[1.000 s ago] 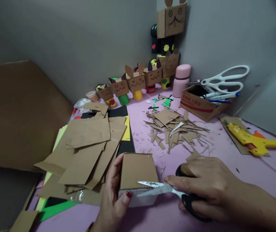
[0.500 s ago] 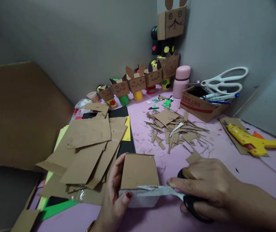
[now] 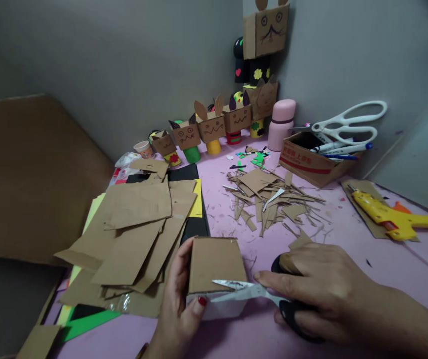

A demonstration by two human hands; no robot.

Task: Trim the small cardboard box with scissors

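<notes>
The cardboard box (image 3: pixel 216 264) stands on the pink table (image 3: pixel 348 234) at the near edge, just right of a heap of brown cardboard sheets (image 3: pixel 135 229). The left hand (image 3: pixel 178 304) grips its left side, fingers curled around the wall and thumb pressed on the white front face. To its right, the black-handled scissors (image 3: pixel 253 294) lie almost level, long axis running left to right, blades parted at the box's near top edge. The right hand (image 3: pixel 319 291) is clamped around the handles, so the box lies directly left of those fingers. Compared with half a second ago, the blades have opened again and sit slightly higher.
</notes>
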